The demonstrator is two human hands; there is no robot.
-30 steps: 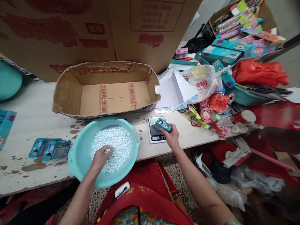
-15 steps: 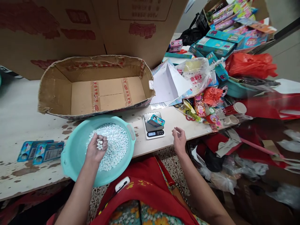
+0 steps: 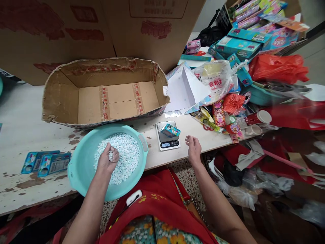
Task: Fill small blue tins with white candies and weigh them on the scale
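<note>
Tablets [image 3: 111, 156] rest in the cupped left hand [image 3: 108, 163] above the basin [image 3: 78, 169].

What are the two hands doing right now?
Left hand: closed on white tablets.
Right hand: open, holding nothing.

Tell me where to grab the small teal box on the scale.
Probably pinch the box across its two long sides, coming from above on the near right, by the open right hand. It lies flat and skewed on the scale, so only the sides give fingers purchase; the basin crowds the left, where the left hand clutches tablets.
</note>
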